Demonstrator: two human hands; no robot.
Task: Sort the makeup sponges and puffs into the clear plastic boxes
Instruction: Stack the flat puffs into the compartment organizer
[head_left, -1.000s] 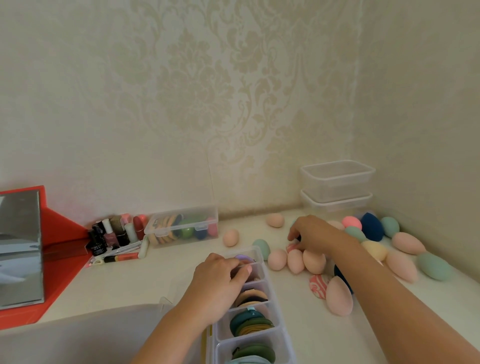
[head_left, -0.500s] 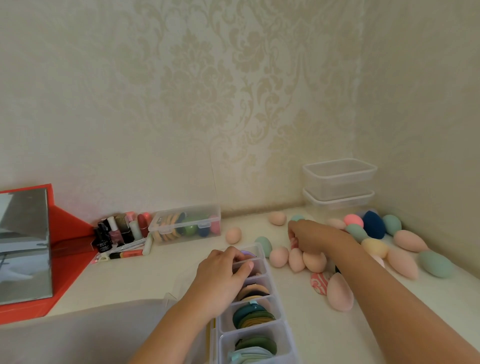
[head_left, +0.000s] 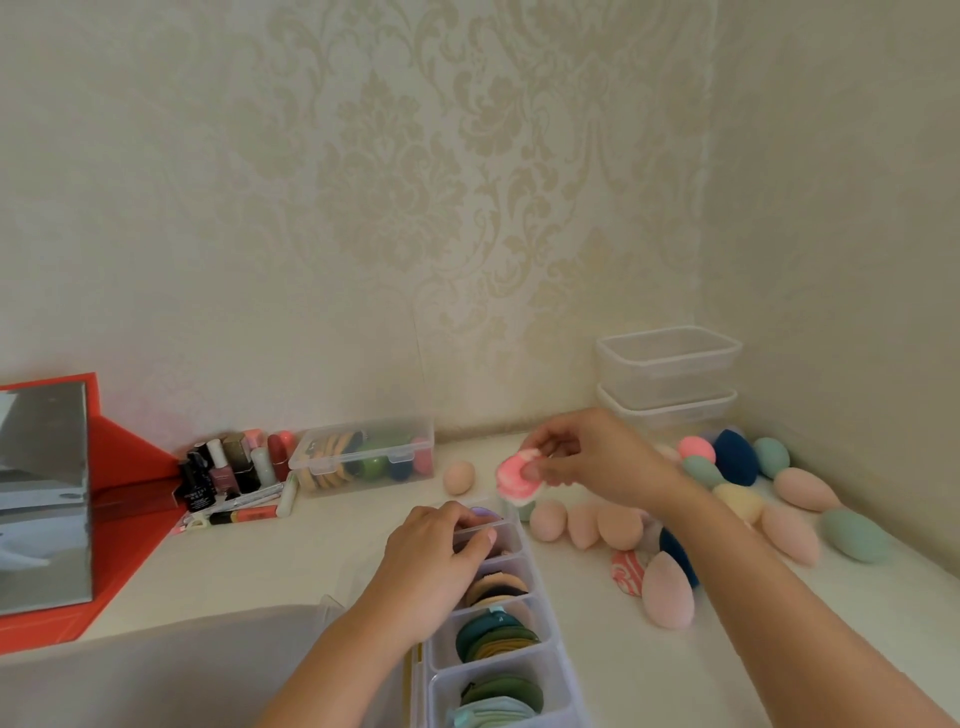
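Note:
My right hand (head_left: 597, 457) pinches a pink-and-white round puff (head_left: 517, 477) in the air above the far end of the long divided clear box (head_left: 545, 618). That box holds stacks of flat puffs in tan, green and pale blue. My left hand (head_left: 441, 551) rests on the box's left side, its fingers curled over the rim of a far compartment. Egg-shaped sponges in peach (head_left: 667, 592), teal (head_left: 854, 535), navy (head_left: 735, 457) and pink lie loose on the white table to the right. A striped pink puff (head_left: 626, 571) lies beside them.
Two clear boxes (head_left: 667, 374) are stacked in the back right corner. A closed clear box of puffs (head_left: 363, 457) and a cluster of nail polish bottles (head_left: 228, 473) sit at the back left. A red-framed mirror (head_left: 47, 499) stands at far left. One peach sponge (head_left: 458, 477) lies alone.
My right hand has lifted off the sponge pile with the pink-and-white puff and moved left toward the divided box. My left hand has stayed on the box.

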